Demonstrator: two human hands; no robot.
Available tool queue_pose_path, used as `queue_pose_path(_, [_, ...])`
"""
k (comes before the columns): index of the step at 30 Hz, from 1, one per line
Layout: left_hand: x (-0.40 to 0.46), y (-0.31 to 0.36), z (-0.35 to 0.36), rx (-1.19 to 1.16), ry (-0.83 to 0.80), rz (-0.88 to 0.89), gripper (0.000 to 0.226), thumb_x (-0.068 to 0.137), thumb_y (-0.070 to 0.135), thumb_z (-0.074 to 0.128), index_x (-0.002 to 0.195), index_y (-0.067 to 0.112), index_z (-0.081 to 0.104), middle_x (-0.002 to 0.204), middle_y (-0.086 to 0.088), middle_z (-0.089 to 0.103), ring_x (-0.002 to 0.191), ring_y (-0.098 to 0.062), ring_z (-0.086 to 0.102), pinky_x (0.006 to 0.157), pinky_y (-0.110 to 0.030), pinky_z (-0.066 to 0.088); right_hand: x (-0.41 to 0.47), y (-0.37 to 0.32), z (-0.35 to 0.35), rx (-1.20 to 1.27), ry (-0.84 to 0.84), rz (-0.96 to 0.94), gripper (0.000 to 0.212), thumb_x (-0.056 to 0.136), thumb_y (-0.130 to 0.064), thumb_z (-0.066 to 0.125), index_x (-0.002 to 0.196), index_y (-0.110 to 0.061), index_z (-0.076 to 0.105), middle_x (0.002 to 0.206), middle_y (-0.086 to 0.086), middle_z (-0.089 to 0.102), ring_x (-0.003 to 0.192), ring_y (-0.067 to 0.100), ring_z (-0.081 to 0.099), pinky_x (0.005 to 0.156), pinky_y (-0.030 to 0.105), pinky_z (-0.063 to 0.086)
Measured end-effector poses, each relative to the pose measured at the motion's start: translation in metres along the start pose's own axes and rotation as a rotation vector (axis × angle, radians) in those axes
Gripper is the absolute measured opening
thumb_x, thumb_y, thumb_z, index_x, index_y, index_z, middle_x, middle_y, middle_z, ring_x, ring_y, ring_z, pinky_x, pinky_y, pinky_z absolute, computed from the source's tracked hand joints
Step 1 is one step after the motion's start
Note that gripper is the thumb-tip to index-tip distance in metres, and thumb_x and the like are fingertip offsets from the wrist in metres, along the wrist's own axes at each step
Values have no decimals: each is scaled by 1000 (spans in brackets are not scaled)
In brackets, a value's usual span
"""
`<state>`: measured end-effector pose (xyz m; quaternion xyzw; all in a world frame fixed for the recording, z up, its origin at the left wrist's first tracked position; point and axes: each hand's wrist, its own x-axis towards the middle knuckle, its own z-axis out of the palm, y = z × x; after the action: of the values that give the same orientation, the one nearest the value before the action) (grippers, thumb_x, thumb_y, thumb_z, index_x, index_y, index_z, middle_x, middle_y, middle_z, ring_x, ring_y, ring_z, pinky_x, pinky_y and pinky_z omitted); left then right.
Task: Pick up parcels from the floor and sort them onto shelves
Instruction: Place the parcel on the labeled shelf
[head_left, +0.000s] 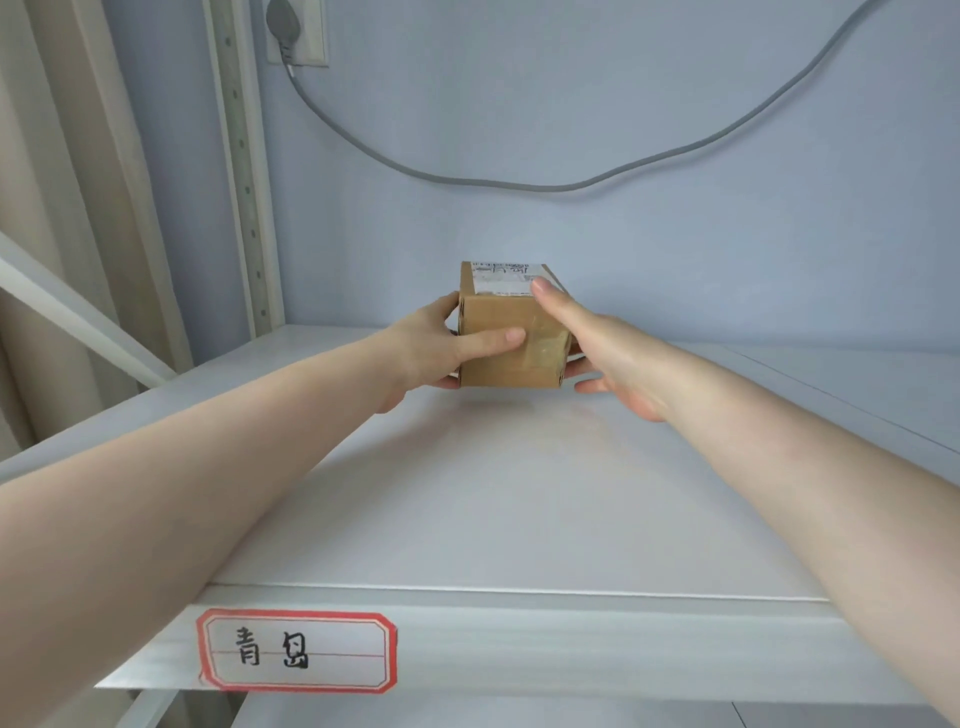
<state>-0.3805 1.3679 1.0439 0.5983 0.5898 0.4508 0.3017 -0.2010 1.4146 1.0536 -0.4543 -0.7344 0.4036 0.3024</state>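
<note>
A small brown cardboard parcel (498, 317) with a white shipping label on top rests on the white shelf (519, 493), toward its back. My left hand (441, 345) grips the parcel's left side, thumb laid across the near face. My right hand (597, 338) holds the right side, with a finger on the top edge by the label. Both arms reach straight out over the shelf.
A red-bordered handwritten label (296, 652) is stuck on the shelf's front edge. A grey cable (519, 184) hangs along the blue wall from a socket (296, 31) at upper left. A perforated white upright (244, 156) stands at the left, with a curtain beside it.
</note>
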Motion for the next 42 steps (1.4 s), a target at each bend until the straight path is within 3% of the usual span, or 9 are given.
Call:
queue_pose_path(5, [3, -7, -5, -14, 53, 16, 59, 81, 36, 77, 135, 27, 55, 98, 5, 65, 89, -10, 65, 78, -21, 56, 5, 11, 3, -72, -1, -89, 49, 80, -48, 70, 120, -20, 68, 119, -6, 70, 119, 12, 59, 105, 33, 40])
queue_pose_path(8, [6, -10, -5, -16, 107, 8, 65, 80, 37, 77, 137, 17, 53, 96, 6, 63, 82, -7, 64, 72, -16, 54, 7, 12, 11, -39, 64, -122, 46, 80, -43, 73, 117, -16, 70, 114, -3, 72, 111, 11, 60, 94, 25, 41])
queue_pose_path(12, [11, -18, -6, 60, 196, -6, 70, 77, 48, 77, 133, 13, 54, 114, -2, 65, 91, -17, 64, 88, -29, 54, 15, 12, 18, -31, 110, -116, 44, 78, -44, 76, 108, -13, 71, 103, 0, 72, 99, 14, 63, 76, 21, 44])
queue_pose_path(15, [13, -25, -3, 152, 222, 3, 64, 77, 54, 75, 125, 14, 62, 108, -2, 66, 87, -19, 61, 74, -27, 50, 22, 16, 18, -51, 115, -105, 46, 75, -44, 78, 103, -8, 71, 104, 5, 73, 101, 18, 65, 86, 26, 47])
queue_pose_path(18, [17, -34, 1, 200, 241, 4, 62, 76, 59, 73, 116, 12, 69, 103, -3, 72, 91, -22, 67, 82, -33, 54, 27, 21, 19, -64, 109, -95, 55, 74, -46, 78, 107, -4, 71, 112, 13, 73, 103, 19, 66, 88, 27, 47])
queue_pose_path(25, [21, -34, 5, 305, 298, -15, 50, 80, 54, 72, 95, 6, 67, 69, 2, 55, 68, -18, 52, 54, -25, 35, 29, 28, 26, -24, 154, -115, 44, 78, -39, 77, 99, -2, 70, 103, 13, 71, 87, 18, 60, 65, 14, 45])
queue_pose_path(29, [26, -34, 5, 323, 295, -9, 49, 79, 53, 73, 94, 7, 67, 69, 2, 55, 69, -18, 53, 53, -26, 35, 36, 33, 31, -32, 204, -126, 61, 72, -48, 79, 105, 3, 70, 106, 20, 74, 101, 31, 69, 98, 42, 51])
queue_pose_path(31, [28, -34, 4, 309, 292, -13, 55, 78, 53, 74, 100, 3, 69, 76, -2, 59, 74, -21, 55, 58, -28, 38, 40, 34, 32, -43, 203, -131, 66, 70, -50, 79, 106, 4, 69, 106, 21, 73, 102, 34, 69, 100, 49, 49])
queue_pose_path(42, [37, -36, 0, 277, 286, -26, 46, 74, 53, 78, 91, 12, 71, 66, 4, 57, 61, -13, 52, 52, -25, 37, 50, 33, 30, -63, 215, -117, 46, 77, -42, 78, 99, -2, 71, 106, 17, 74, 104, 30, 69, 97, 39, 49])
